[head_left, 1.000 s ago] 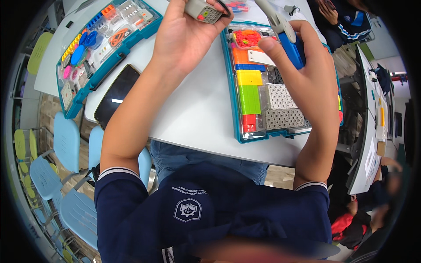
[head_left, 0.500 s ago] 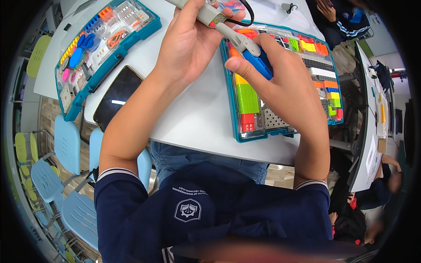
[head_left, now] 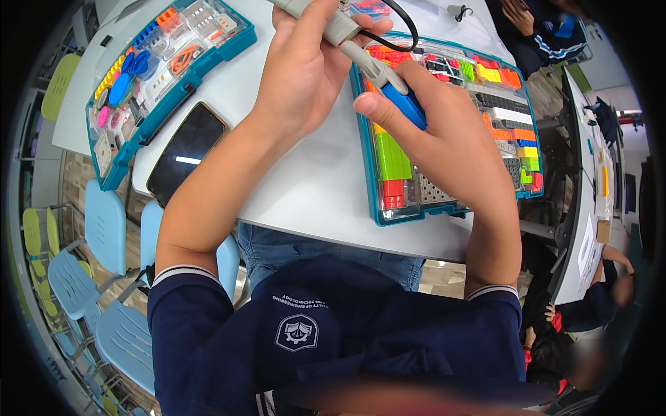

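Observation:
My left hand [head_left: 302, 90] is closed round a light-grey plastic block [head_left: 326, 21], a building-kit part with a black cable [head_left: 411, 28] looping off its right side. In my right hand [head_left: 451, 128] is a plier-like tool with a grey head [head_left: 373, 69] and blue handles [head_left: 406, 104], thumb on one side and fingers on the other. The tool's tip meets or nearly meets the block's lower right end; contact is too small to tell. Both hands are above the table, between two parts cases.
An open teal parts case [head_left: 378, 187] with colourful bricks lies under my right hand. Another teal-edged case [head_left: 198, 78] is at the far left, beside a dark phone [head_left: 186, 154] on the white table [head_left: 312, 201]. Blue chairs [head_left: 105, 218] stand left; other people sit right.
Both hands have shifted slightly; the grey block and its cable moved a little to the right. The tool's blue handles look closer together now.

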`<state>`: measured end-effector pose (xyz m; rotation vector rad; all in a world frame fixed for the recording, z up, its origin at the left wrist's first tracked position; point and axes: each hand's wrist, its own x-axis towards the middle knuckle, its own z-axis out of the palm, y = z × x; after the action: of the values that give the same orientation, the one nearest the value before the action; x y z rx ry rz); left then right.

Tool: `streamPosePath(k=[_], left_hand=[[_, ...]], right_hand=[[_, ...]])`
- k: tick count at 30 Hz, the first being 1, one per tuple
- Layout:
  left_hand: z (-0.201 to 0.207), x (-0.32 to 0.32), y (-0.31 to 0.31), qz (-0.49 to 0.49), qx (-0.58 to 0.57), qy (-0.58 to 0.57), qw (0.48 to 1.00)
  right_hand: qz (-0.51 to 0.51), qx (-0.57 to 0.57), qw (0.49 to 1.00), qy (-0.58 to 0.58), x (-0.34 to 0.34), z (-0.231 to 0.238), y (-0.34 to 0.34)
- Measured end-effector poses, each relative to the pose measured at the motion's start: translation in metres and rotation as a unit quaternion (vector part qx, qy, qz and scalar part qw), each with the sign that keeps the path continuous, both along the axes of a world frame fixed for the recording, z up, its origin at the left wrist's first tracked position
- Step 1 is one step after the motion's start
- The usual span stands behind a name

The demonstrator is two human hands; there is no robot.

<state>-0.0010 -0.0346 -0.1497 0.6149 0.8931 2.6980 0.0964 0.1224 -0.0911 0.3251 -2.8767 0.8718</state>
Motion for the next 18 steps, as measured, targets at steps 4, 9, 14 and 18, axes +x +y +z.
streamPosePath(k=[4,9,14,18], left_hand=[[0.001,0.002,0.004,0.060,-0.020,-0.004,0.998],[0.000,-0.001,0.005,0.147,-0.072,-0.024,0.986],[-0.004,-0.004,0.006,0.188,-0.073,-0.017,0.979],[0.003,-0.032,-0.017,0.204,-0.031,-0.012,0.979]], right_hand=[[0.023,-0.016,0.998,-0.058,-0.002,0.001,-0.003],[0.015,-0.023,0.997,-0.073,0.000,0.002,-0.011],[-0.003,0.002,0.998,-0.066,0.009,0.004,-0.015],[0.004,0.074,0.993,-0.088,0.031,0.013,-0.015]])
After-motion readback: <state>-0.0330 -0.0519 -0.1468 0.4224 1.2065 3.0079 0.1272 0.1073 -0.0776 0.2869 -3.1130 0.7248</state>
